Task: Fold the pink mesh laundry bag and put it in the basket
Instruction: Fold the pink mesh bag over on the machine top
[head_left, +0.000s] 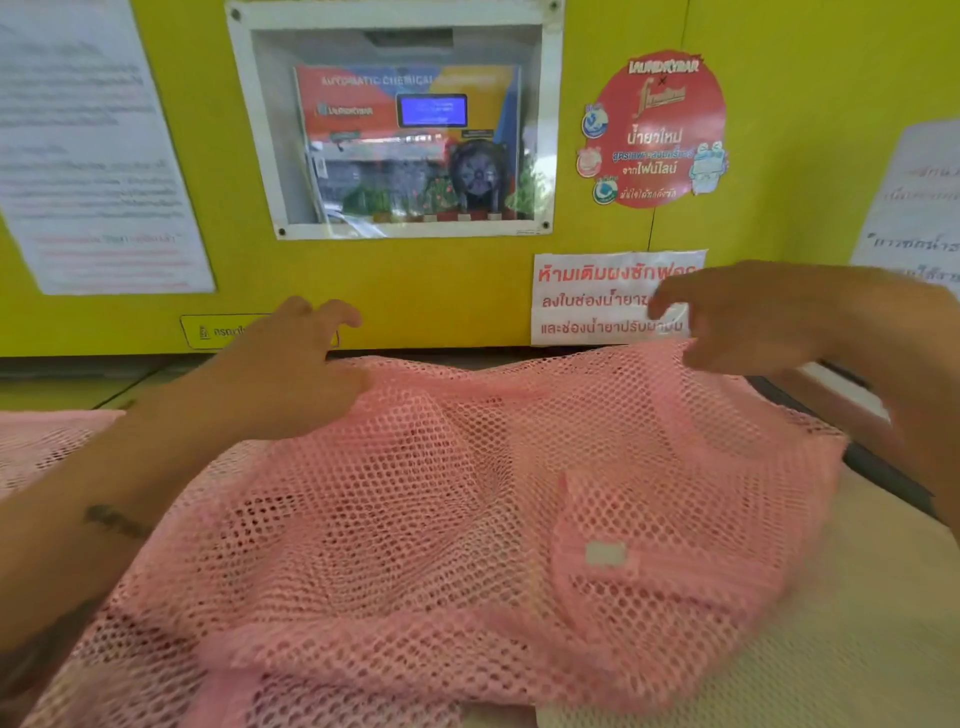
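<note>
The pink mesh laundry bag (441, 519) lies spread and rumpled across the surface in front of me, with a small white label on a pocket at the lower right. My left hand (296, 364) pinches its far edge at the left, thumb under the mesh and fingers curled above. My right hand (753, 317) holds the far edge at the right and lifts it slightly. No basket is in view.
A yellow machine panel (415, 291) rises directly behind the bag, with a glass window, a red round sticker and paper notices. More pink mesh (47, 441) lies at the left. A cream mesh fabric (831, 649) lies beneath the bag at the lower right.
</note>
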